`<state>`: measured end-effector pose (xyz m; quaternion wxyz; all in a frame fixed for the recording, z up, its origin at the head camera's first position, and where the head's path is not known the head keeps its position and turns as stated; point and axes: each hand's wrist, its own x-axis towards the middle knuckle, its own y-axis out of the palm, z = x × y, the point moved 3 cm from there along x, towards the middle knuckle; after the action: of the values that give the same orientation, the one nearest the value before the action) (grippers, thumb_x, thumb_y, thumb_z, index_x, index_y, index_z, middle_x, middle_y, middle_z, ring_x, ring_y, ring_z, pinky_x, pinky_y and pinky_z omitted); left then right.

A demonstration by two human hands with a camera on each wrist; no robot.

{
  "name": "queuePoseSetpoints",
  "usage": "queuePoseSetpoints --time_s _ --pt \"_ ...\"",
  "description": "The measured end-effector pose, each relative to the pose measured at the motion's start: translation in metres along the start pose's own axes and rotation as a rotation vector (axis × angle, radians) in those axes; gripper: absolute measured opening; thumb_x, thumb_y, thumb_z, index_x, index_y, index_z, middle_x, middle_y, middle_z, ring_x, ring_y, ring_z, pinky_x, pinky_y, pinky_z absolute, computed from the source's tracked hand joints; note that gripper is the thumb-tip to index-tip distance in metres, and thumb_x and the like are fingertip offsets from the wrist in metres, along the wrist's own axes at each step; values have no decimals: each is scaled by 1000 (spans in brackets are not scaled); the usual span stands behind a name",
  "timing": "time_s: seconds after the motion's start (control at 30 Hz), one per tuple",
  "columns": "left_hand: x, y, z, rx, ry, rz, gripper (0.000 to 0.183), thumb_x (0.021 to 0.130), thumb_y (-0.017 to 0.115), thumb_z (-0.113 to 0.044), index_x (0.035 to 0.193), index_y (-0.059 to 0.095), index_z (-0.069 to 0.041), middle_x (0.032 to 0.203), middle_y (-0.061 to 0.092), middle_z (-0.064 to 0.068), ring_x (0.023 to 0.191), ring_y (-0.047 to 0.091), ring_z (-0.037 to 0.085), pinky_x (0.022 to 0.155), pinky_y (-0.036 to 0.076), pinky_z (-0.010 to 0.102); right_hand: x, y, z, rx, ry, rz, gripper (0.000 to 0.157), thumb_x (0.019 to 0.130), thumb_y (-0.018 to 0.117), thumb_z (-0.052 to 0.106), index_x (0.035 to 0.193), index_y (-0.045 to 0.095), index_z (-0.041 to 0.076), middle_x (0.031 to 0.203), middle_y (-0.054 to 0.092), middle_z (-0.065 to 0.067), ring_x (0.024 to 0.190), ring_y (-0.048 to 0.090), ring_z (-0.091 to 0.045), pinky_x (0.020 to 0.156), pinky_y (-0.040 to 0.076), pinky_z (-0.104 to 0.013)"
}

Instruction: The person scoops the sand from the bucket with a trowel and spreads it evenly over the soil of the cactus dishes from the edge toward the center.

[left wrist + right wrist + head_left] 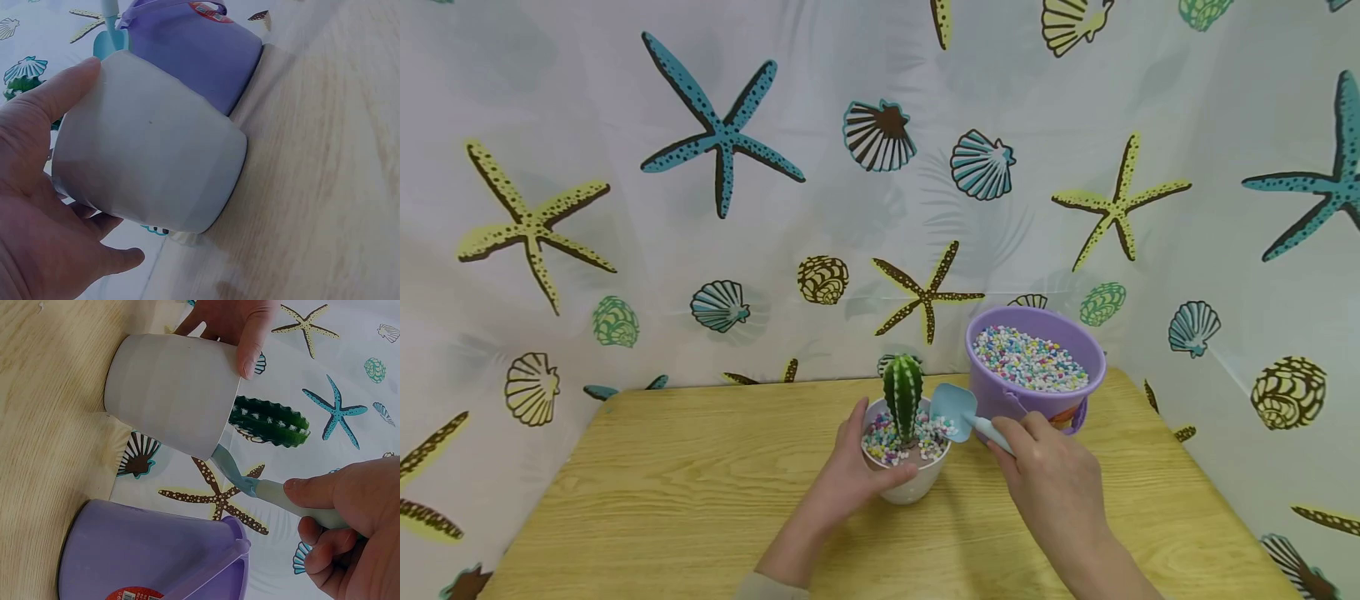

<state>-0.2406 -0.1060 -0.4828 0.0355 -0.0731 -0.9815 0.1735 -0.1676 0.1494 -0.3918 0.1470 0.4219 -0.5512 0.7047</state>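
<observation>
A green cactus [903, 398] stands upright in a white flower pot [910, 490], with colourful pebbles [883, 442] spread over much of the soil and a bare brown patch near the front. My left hand [853, 467] grips the pot at its left side, thumb along the near rim. In my right hand [1054, 467] is the handle of a small light-blue toy shovel [953, 408]. Its blade tilts over the pot's right rim, some pebbles at its lower edge. The right wrist view shows the fingers curled round the shovel handle [300, 503].
Just right of the pot stands a purple bucket [1000, 396] filled with small multicoloured pebbles [1030, 358], its handle hanging down in front. The wooden table [700, 475] ends at a white curtain [805, 208] printed with starfish and shells.
</observation>
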Motion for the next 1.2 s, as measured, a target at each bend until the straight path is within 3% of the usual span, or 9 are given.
queuePoseSetpoints --time_s 0.23,0.63,0.83,1.0,1.2 --pt "-3 7 -1 66 37 -67 136 80 101 -45 177 13 -8 173 21 32 155 36 55 125 32 68 -1 -1 0 -7 -4 -18 38 77 103 12 108 83 12 85 67 -2 56 57 -15 46 43 -27" --pt "-8 22 -2 97 -22 -180 140 78 102 -50 178 13 -10 170 22 30 151 40 54 122 40 65 -2 1 0 -11 -15 -14 36 79 102 13 110 82 11 85 63 -2 56 53 -13 46 43 -26" --pt "-10 20 -4 97 -29 -136 139 79 101 -50 178 11 -10 172 18 29 152 39 55 122 39 66 -3 1 1 -11 -18 -14 36 80 101 11 110 83 10 86 63 -3 58 56 -13 47 45 -26" --pt "-11 15 -9 74 24 -77 134 82 101 -40 176 12 -4 174 20 32 157 32 55 126 31 68 -3 1 1 -2 -23 -30 36 80 101 9 112 83 10 87 64 -3 61 58 -15 48 47 -29" --pt "-15 15 -8 67 38 -79 133 82 101 -38 175 13 -3 173 24 33 156 33 55 126 30 68 -4 2 1 7 -28 -43 41 78 101 6 114 83 10 89 64 -3 62 61 -15 48 50 -29"
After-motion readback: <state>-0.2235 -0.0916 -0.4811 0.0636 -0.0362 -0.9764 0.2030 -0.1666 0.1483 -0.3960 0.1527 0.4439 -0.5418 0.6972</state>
